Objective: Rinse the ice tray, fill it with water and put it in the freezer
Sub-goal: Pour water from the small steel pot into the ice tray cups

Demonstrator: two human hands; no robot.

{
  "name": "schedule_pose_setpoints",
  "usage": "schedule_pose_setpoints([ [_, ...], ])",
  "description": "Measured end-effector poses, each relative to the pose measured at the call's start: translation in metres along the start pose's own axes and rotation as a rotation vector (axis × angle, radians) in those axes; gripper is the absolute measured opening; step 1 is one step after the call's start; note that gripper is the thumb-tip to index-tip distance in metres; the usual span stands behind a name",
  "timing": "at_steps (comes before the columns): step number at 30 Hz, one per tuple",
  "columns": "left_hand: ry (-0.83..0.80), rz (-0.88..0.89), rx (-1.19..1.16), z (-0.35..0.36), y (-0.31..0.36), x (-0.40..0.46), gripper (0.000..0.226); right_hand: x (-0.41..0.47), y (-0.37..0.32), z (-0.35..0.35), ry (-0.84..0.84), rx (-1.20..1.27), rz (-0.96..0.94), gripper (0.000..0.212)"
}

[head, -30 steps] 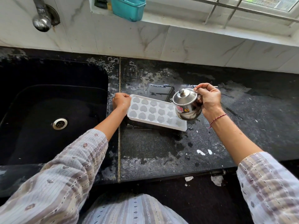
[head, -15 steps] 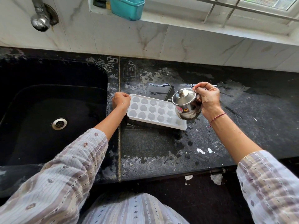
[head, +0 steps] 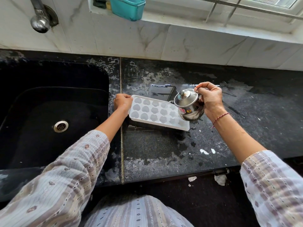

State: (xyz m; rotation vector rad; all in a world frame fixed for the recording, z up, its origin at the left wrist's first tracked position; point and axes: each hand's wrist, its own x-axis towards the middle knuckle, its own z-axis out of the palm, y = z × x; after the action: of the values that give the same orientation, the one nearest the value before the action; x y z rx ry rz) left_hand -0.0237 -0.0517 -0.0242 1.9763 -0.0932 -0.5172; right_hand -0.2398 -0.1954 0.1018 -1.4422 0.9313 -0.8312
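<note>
A white ice tray (head: 154, 110) with heart and flower shaped cells lies flat on the black counter (head: 164, 149), just right of the sink. My left hand (head: 122, 100) grips its left end. My right hand (head: 210, 99) holds a small lidded steel pot (head: 188, 104) by its handle, tilted left over the tray's right end. A thin stream of water runs from the pot's spout into the right cells.
The black sink (head: 54, 115) with its drain lies at the left, the tap (head: 40, 22) above it on the wall. A teal tub (head: 127, 7) stands on the window ledge. The counter is wet around the tray, with white specks near its front edge.
The steel pot has tipped further left and water now pours from its spout into the tray. My left hand stays on the tray's left end.
</note>
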Motion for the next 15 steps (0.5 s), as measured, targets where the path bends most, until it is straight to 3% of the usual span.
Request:
schedule_pose_setpoints([
  [15,-0.004,-0.005,-0.003,-0.0023,0.0018,-0.0034,0.014,-0.0018,-0.0021,-0.0024,0.004,-0.052,-0.012,0.033],
])
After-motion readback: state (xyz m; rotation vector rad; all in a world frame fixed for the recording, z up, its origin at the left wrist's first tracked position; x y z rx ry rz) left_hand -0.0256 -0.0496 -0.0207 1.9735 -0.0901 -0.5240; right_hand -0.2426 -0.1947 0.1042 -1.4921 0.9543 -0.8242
